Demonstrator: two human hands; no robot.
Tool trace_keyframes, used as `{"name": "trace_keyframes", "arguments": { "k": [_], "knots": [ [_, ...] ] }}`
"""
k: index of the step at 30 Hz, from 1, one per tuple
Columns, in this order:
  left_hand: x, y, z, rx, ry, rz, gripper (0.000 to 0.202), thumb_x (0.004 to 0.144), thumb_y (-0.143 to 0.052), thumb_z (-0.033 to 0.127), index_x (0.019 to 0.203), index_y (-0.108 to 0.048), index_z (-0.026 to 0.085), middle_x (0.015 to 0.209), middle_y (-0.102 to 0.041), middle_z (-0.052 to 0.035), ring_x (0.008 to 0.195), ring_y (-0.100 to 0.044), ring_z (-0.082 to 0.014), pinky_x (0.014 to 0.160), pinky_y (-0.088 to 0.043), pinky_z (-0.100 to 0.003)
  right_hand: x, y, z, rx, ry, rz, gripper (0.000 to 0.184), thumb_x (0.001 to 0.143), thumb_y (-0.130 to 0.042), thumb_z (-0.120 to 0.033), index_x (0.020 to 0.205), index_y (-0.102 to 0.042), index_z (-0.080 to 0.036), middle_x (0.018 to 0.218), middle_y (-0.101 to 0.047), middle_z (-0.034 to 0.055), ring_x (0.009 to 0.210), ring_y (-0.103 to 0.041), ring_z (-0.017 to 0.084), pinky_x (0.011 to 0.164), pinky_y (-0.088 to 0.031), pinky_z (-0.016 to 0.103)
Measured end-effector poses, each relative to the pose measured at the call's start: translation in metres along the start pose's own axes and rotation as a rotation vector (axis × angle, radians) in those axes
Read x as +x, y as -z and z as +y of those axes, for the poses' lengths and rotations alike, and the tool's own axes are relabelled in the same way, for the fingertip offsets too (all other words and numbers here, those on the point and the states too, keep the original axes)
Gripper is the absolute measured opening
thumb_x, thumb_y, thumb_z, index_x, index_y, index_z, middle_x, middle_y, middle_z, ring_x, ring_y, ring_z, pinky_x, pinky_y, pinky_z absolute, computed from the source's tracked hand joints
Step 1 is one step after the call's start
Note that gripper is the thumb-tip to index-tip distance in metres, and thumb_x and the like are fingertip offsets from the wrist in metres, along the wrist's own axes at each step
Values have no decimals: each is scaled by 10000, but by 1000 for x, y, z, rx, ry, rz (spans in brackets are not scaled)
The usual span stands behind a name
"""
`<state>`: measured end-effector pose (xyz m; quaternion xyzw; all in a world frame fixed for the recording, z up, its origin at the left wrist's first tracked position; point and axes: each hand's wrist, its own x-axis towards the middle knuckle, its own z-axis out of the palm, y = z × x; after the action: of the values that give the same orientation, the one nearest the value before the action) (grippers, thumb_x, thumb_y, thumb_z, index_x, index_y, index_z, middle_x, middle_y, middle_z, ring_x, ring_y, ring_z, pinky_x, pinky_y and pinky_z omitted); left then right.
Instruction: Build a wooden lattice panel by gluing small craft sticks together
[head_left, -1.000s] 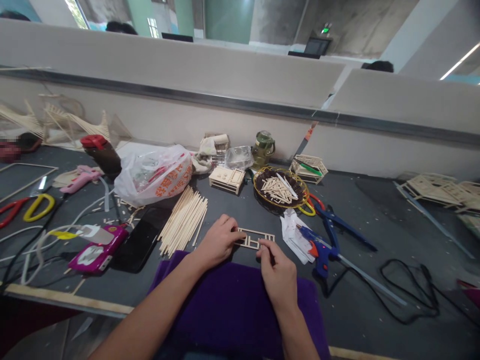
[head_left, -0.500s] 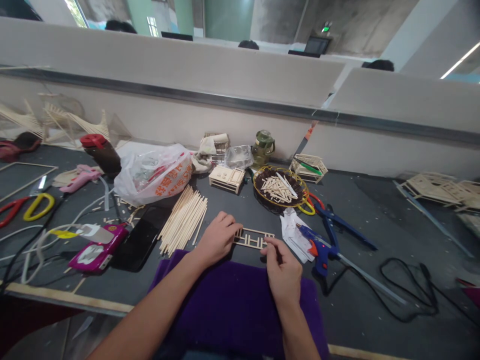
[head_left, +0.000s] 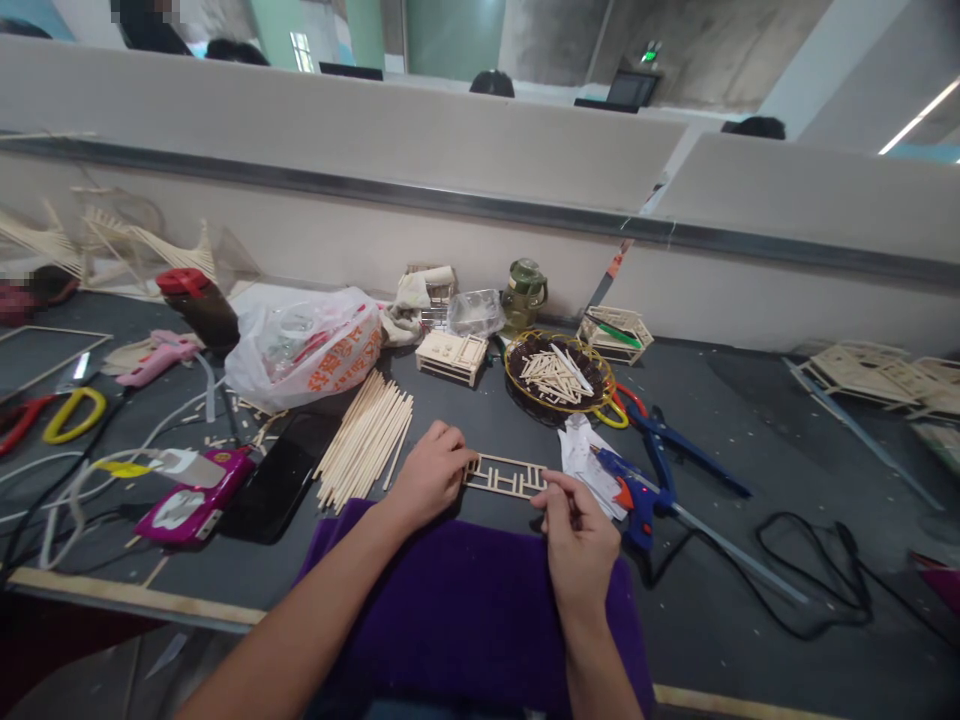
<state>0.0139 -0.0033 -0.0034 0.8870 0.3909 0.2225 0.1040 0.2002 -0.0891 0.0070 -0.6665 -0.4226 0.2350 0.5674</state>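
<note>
A small wooden stick frame [head_left: 504,477] with short crosspieces lies on the dark table, just beyond a purple cloth [head_left: 465,600]. My left hand [head_left: 431,475] grips its left end, fingers closed on the corner. At the opposite end is my right hand [head_left: 581,525], its thumb and forefinger pinched together at the frame's right corner. Whether a small piece sits between those fingertips I cannot make out. Left of my left hand lies a bundle of thin wooden sticks [head_left: 366,440].
A yellow-rimmed basket [head_left: 517,390] holds short stick pieces. A blue glue gun [head_left: 637,500] rests on white paper [head_left: 589,465] at right, its black cord [head_left: 817,570] trailing. Leftward are a phone [head_left: 277,480], a magenta power bank [head_left: 199,500], cables and a plastic bag [head_left: 307,345].
My right hand has moved slightly to the right, at the frame's right end. My left hand still holds the left end. The view has shifted slightly.
</note>
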Motion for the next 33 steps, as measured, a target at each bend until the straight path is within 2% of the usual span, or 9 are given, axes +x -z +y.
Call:
{"name": "trace_keyframes", "arguments": {
  "k": [8,33],
  "knots": [
    [0,-1,-1,10,-3,-18,309,928,-414,122,1030,-694,206,902,-539,-80,914,-415,-221,795,-421,-352,0,2,-3,74,-30,43,315,839,-583,-412,953,-688,-138,655,-657,18,478,-483,102,481,-413,221],
    [-1,-1,1,-10,-32,-30,327,890,-447,71,1067,-680,215,926,-529,-75,924,-409,-215,797,-415,-339,0,1,-3,75,-53,-23,326,838,-577,-431,958,-683,-147,662,-643,10,481,-462,98,483,-388,225]
  ]
}}
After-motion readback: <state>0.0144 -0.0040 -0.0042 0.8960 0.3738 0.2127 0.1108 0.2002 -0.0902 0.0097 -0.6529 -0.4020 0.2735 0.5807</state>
